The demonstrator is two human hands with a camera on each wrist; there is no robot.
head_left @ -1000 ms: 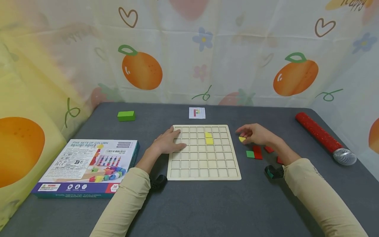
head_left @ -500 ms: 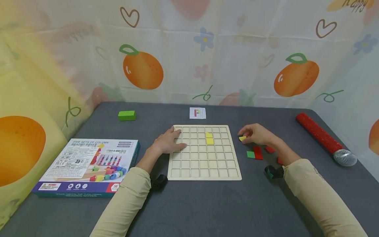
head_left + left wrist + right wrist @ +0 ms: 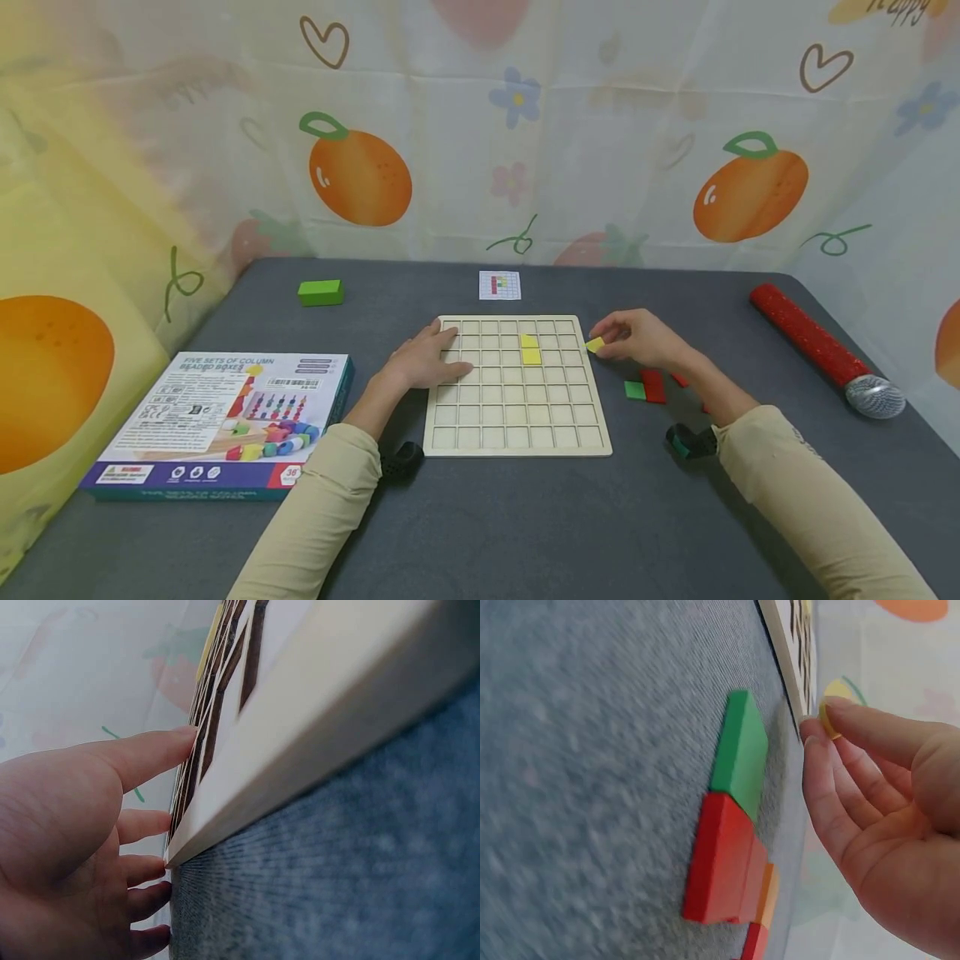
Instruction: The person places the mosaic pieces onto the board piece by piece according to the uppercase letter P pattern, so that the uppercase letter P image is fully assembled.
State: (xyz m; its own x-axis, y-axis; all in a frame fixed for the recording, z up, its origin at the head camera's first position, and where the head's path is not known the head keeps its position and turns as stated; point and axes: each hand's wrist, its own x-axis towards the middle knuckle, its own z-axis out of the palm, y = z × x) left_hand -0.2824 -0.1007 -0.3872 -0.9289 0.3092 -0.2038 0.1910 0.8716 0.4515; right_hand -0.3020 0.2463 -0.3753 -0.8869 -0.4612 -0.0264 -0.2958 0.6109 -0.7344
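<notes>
My left hand [image 3: 420, 357] rests on the left edge of a pale wooden grid board [image 3: 491, 417], fingers spread; the left wrist view shows the thumb on the grid and other fingers by the rim. Two yellow pieces [image 3: 531, 357] sit in adjoining cells, one behind the other. Just off the board's right edge, my right hand [image 3: 643, 340] pinches a small yellow tile [image 3: 595, 344] between thumb and fingertips, above the table. Below that hand lie a green tile [image 3: 634, 390] and red tiles [image 3: 654, 387], partly hidden by the arm. An orange tile [image 3: 767, 894] shows in the right wrist view.
Behind the board lies a small card [image 3: 499, 285] with a coloured grid pattern. A green block [image 3: 321, 292] stands at the back left, and a boxed set [image 3: 225, 417] lies at the left. On the right is a red microphone [image 3: 825, 350].
My right hand has lifted the yellow tile and moved it left, toward the board's right edge. The left hand has stayed in place on the board.
</notes>
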